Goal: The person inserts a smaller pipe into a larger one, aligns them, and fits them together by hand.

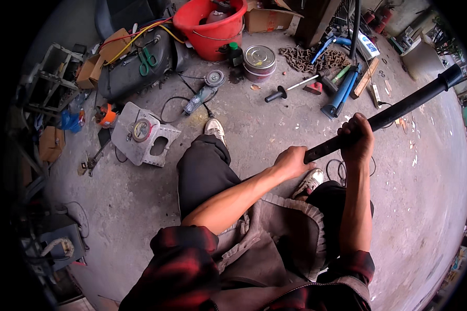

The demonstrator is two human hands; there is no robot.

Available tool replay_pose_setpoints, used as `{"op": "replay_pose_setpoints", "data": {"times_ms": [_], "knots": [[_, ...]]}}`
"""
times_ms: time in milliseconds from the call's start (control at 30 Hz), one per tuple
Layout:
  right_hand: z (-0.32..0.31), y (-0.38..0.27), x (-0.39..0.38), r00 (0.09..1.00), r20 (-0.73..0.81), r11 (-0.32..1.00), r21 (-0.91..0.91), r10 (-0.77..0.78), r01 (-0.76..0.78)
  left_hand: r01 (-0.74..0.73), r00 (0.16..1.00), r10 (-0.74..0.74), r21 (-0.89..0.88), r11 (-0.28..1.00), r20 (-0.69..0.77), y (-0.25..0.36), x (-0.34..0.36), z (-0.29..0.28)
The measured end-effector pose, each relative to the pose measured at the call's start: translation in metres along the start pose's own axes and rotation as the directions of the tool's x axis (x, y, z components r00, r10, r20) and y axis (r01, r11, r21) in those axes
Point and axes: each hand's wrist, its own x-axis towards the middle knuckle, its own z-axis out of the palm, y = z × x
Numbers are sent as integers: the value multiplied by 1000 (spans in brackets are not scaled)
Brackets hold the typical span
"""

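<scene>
A long black tube (402, 106) runs slantwise through the air from the middle of the view to the upper right. Its far end has a ribbed collar, and small holes show near its lower end. My right hand (359, 139) is closed round the tube, knuckles up. At the lower end my left hand (293, 161) is closed against the tube, its fingertips partly hidden behind it. Both forearms reach up from the lower edge, over my legs and a brown apron (290, 223).
A grey step stool (145, 136) with a tape roll and an angle grinder (205, 93) lie on the left. Ahead are a red bucket (213, 33), a round tin (260, 62), a rusty chain (314, 59) and a blue tool (342, 93). Cables trail over the concrete floor (415, 207).
</scene>
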Motion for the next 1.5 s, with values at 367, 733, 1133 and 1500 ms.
{"op": "replay_pose_setpoints", "data": {"times_ms": [367,733,1133,1500], "knots": [[4,11,5,993,58,993,66,99,-102,7,998,-4,52,999,-62,-14,-5,-15],[-11,32,14,965,-192,978,140,179,-154,87,996,-86,214,973,-14,-14,-15,-19],[-19,39,19,952,-229,973,156,205,-172,79,997,-81,237,968,-2,-19,-15,-17],[-22,44,21,938,-261,972,112,229,-206,110,992,-122,258,960,30,-21,-13,-17]]}}
